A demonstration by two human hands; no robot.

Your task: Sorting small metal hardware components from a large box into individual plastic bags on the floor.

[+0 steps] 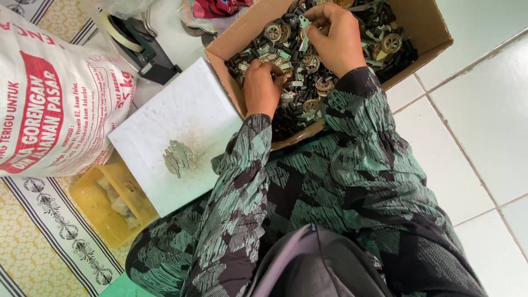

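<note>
Two hands (297, 60) in one box (423, 22)

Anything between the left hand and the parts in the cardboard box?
Nothing visible. The left hand already rests on the small dark parts inside the open cardboard box. The right hand is further in, pinching a small piece, clear of the left.

White tiled floor (484, 126), patterned mat (38, 242), soft daylight
</note>
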